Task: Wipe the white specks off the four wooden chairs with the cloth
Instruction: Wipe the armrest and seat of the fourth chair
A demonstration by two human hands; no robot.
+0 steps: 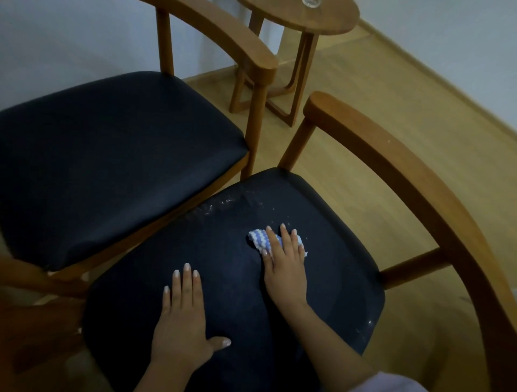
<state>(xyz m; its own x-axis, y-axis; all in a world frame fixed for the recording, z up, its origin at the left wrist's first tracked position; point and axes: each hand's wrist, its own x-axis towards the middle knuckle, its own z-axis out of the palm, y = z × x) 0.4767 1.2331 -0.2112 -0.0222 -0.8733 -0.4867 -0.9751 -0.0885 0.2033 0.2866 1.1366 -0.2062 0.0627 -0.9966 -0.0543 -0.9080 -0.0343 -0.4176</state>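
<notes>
Left hand (181, 316) on seat (330, 291), right hand (285, 263) on cloth (258, 240), specks (223, 202) along edge

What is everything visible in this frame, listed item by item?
Wooden armchairs with dark padded seats: 2, brown frames; near armchair in the foreground, far armchair left of it.
White specks: scattered patch, white, near armchair's far-left seat edge.
Blue-and-white wavy-striped cloth: 1, on near seat, right of centre.
Small wooden side table: 1, brown, beyond the chairs.
Clear glass object: 1, transparent, on the table, cropped.
Wooden floor: light tan, around furniture.
Wall: white, behind.
Left hand: 1, flat on near seat, empty.
Right hand: 1, straight fingers pressing the cloth.
</notes>
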